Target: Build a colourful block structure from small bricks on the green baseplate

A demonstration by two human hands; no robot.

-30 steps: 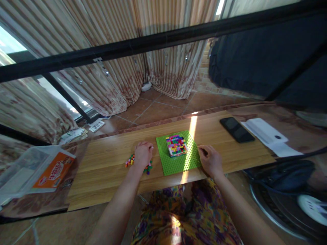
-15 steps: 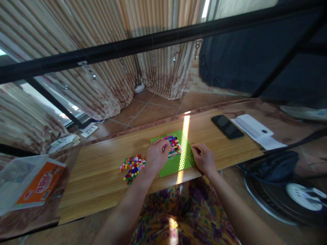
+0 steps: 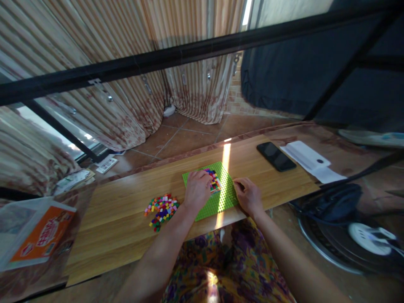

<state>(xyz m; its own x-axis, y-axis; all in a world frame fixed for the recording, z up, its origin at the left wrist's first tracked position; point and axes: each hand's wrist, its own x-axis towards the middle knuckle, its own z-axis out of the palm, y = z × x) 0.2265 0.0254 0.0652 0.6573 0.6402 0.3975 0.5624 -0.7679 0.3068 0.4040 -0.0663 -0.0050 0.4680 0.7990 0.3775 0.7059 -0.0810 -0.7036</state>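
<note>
A green studded baseplate (image 3: 210, 210) lies on the wooden board, with a patch of small multicoloured bricks (image 3: 216, 182) built up on it. My left hand (image 3: 197, 188) is over the left side of that patch, fingers bent together in a pinch at the bricks. Whatever is between the fingertips is hidden. At the plate's right edge rests my right hand (image 3: 248, 194), thumb and fingers curled together; I cannot make out anything in them. Left of the plate, loose coloured bricks (image 3: 162, 210) form a scattered pile beside my left forearm.
The long wooden board (image 3: 116, 214) also bears a black phone (image 3: 276, 156) at the right. Beyond it lies a white box-like piece (image 3: 307, 155). A clear plastic tub (image 3: 34, 235) with an orange label stands at far left. A black rail (image 3: 176, 57) crosses beyond.
My left hand has moved slightly right over the brick patch and now covers more of it. The right hand stays by the plate's edge. The whole view has shifted a little.
</note>
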